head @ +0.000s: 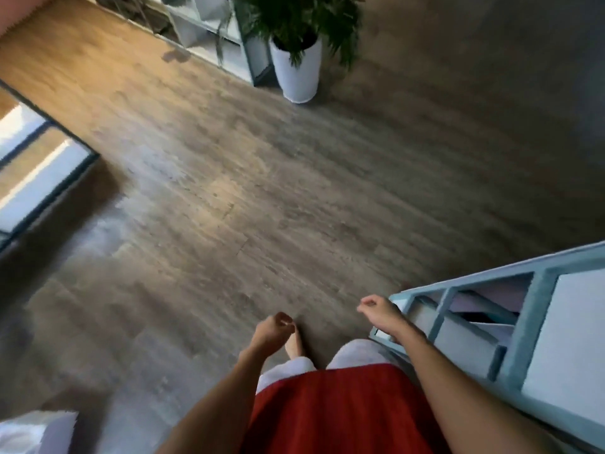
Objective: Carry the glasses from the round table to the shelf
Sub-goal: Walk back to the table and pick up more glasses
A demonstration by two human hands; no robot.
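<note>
Wood-plank floor (229,191) fills view; blue-framed shelf (537,290) at lower rt, just beside rt hand (379,311); second shelf unit (229,50) w/ potted plant (298,73) alongside, far end; L hand (275,329) and rt hand both loosely curled, holding nothing; glasses' location: cannot tell.

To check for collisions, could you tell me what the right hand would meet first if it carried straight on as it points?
Nothing, as far as shown: the right hand points over grey-brown wooden floor; the pale blue shelf unit lies beside it. Depth is unclear.
</note>
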